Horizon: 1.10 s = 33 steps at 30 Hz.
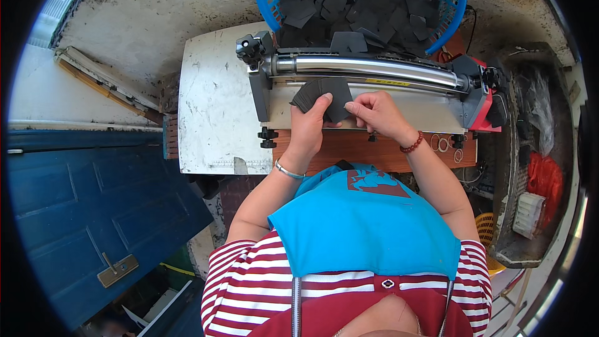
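Observation:
My left hand [307,126] grips a fanned stack of thin black square sheets [307,92], its thumb pressed on top. At the right side of the fan, my right hand [382,115] pinches the edge of the outermost black sheet [339,98] between thumb and fingertips. Both hands are over the front plate of a roller machine [380,65], just before its long shiny metal roller. Behind the roller, a few loose black sheets [349,42] stick up at the machine's back edge.
Beyond the machine stands a blue plastic basket [463,6] heaped with black sheets. A white board [215,100] lies to the left, above a blue door [93,212]. Several rings [444,143] lie on the brown tabletop [399,157]. A grimy trough [508,212] with red plastic [541,181] is at right.

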Available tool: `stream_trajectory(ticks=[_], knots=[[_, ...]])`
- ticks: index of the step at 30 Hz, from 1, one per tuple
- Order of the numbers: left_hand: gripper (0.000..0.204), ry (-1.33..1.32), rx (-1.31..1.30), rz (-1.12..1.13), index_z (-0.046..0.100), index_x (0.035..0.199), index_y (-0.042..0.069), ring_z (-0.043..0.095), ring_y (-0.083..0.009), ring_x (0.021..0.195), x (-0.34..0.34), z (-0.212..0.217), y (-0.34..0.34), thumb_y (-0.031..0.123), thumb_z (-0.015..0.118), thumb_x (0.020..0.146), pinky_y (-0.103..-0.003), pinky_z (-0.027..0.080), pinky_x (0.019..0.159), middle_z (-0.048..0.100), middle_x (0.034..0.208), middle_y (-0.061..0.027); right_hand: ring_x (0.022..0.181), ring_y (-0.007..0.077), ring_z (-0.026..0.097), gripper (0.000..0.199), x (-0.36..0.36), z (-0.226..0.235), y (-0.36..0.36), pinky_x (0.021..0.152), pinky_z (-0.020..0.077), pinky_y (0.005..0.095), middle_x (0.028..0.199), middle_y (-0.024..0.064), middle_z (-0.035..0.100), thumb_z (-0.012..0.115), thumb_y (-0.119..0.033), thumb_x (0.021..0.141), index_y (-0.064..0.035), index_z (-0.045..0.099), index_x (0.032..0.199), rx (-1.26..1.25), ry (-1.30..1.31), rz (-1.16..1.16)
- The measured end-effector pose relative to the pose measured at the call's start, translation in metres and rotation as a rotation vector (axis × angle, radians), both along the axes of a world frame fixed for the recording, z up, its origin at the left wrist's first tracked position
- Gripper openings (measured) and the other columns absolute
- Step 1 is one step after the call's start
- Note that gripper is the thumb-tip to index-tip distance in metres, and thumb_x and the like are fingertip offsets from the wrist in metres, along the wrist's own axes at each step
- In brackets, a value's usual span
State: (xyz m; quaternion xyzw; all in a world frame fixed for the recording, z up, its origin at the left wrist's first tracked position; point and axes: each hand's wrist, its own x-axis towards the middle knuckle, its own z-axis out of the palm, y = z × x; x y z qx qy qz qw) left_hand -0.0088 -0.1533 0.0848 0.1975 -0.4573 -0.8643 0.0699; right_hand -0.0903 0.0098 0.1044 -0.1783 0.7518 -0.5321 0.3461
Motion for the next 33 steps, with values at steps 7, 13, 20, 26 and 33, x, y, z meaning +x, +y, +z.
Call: stream_trajectory(ticks=[7, 13, 20, 26, 33], knots=[[0.019, -0.025, -0.024, 0.016, 0.058, 0.110, 0.004, 0.068, -0.0187, 0.080, 0.004, 0.001, -0.012, 0.011, 0.053, 0.093, -0.027, 0.057, 0.051, 0.065, 0.094, -0.0067, 0.044, 0.0021, 0.047, 0.032, -0.021, 0.005, 0.020, 0.041, 0.0376, 0.0163, 0.058, -0.0012, 0.057, 0.061, -0.029, 0.093, -0.0058, 0.061, 0.071, 0.085, -0.204, 0.071], [0.022, -0.007, -0.001, 0.078, 0.057, 0.114, 0.004, 0.067, -0.0168, 0.080, 0.001, 0.008, -0.005, 0.012, 0.052, 0.093, -0.026, 0.057, 0.053, 0.065, 0.096, -0.0064, 0.049, 0.0009, 0.049, 0.029, -0.013, 0.007, 0.018, 0.046, 0.0379, 0.0141, 0.063, -0.0032, 0.058, 0.059, -0.029, 0.095, -0.0078, 0.061, 0.077, -0.099, -0.163, 0.052], [0.018, 0.041, 0.040, -0.030, 0.061, 0.108, 0.006, 0.066, -0.0121, 0.079, 0.003, 0.009, -0.004, 0.017, 0.055, 0.094, -0.024, 0.055, 0.051, 0.065, 0.093, -0.0035, 0.051, 0.0018, 0.048, 0.030, -0.007, 0.007, 0.016, 0.048, 0.0387, 0.0163, 0.065, -0.0036, 0.057, 0.056, -0.029, 0.096, -0.0074, 0.060, 0.077, -0.138, -0.132, 0.095], [0.015, 0.018, 0.032, 0.020, 0.061, 0.103, 0.005, 0.065, -0.0127, 0.070, 0.003, 0.012, -0.007, 0.015, 0.055, 0.094, -0.024, 0.054, 0.048, 0.066, 0.089, -0.0055, 0.051, 0.0019, 0.048, 0.030, -0.006, 0.001, 0.017, 0.048, 0.0392, 0.0162, 0.063, -0.0040, 0.055, 0.056, -0.029, 0.096, -0.0067, 0.060, 0.076, -0.041, -0.071, 0.140], [0.014, 0.022, 0.025, 0.031, 0.060, 0.102, 0.003, 0.065, -0.0137, 0.071, 0.002, 0.002, -0.007, 0.011, 0.055, 0.093, -0.025, 0.053, 0.047, 0.066, 0.089, -0.0064, 0.048, 0.0025, 0.049, 0.031, -0.005, -0.002, 0.016, 0.045, 0.0389, 0.0168, 0.061, -0.0026, 0.057, 0.058, -0.030, 0.095, -0.0054, 0.063, 0.076, -0.028, -0.118, 0.099]])
